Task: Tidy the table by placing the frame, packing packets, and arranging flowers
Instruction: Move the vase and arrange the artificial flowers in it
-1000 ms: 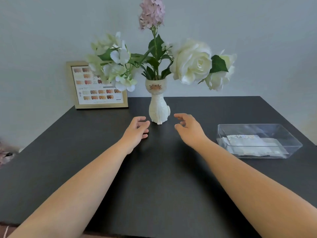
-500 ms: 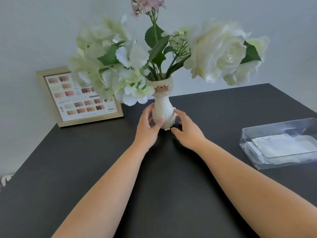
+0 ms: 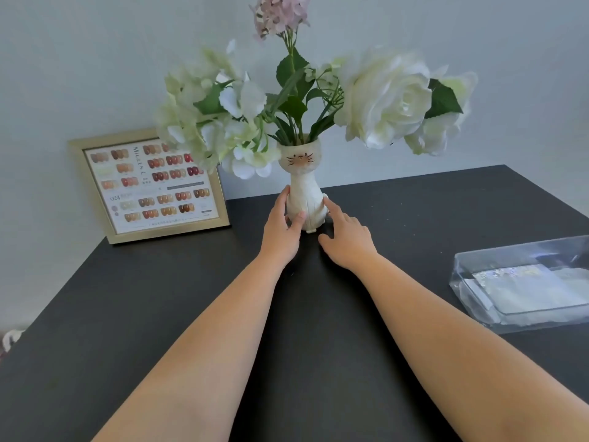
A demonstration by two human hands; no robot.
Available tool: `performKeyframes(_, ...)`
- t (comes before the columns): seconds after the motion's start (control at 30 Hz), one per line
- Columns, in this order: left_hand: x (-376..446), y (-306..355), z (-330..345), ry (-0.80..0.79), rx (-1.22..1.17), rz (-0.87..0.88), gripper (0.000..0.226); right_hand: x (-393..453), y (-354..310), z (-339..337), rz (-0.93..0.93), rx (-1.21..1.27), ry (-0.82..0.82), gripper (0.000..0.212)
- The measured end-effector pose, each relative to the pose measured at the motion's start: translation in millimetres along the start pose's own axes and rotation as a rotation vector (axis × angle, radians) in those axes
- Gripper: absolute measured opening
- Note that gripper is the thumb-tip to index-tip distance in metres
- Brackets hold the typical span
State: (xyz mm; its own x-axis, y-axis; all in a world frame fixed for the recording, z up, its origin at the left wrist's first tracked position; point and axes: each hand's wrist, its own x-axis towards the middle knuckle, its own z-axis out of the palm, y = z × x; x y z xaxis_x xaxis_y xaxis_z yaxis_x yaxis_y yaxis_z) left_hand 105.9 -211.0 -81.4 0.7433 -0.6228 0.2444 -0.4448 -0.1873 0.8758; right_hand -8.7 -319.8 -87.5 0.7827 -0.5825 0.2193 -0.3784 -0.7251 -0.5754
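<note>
A white cat-shaped vase [image 3: 304, 199] stands upright at the back middle of the black table [image 3: 127, 314]. It holds white flowers [image 3: 387, 100] and a pink flower [image 3: 280, 12]. My left hand [image 3: 282, 231] wraps the vase's lower left side, thumb across its front. My right hand [image 3: 345, 237] touches the vase's right side with its fingertips, fingers spread. A gold picture frame [image 3: 149, 186] with a nail colour chart leans on the wall at the back left. White packets [image 3: 529, 288] lie inside a clear plastic box [image 3: 478, 260] at the right.
The pale wall [image 3: 95, 59] runs just behind the table's back edge. A small white object [image 3: 9, 339] shows past the table's left edge. Bare tabletop lies between the vase and the clear box.
Both hands moved from the tabletop in front of the vase onto its sides, and the left hand closed around it. The vase now stands a little further back, near the frame.
</note>
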Motion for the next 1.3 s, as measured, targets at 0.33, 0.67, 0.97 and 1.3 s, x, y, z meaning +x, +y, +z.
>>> performKeyframes(0.33,29.4,-6.5,3.1,0.029,0.066,-0.017,0.057,27.2,7.3,6.3,0.005,-0.085,-0.02,0.079)
performKeyframes(0.67,9.1,0.1,-0.8,0.186,-0.026,-0.076,0.046,10.7,9.5,-2.8,-0.017,0.081,0.053,0.05)
performKeyframes(0.97,-38.1,54.5,-64.1,0.395,-0.299,0.254,0.08,-31.1,-56.0,-80.3,-0.123,0.759,0.728,0.063)
performKeyframes(1.3,-13.2,151.9,-134.0,0.558,0.351,0.826,0.071,18.7,-98.9,-159.7,-0.325,0.228,0.657,0.061)
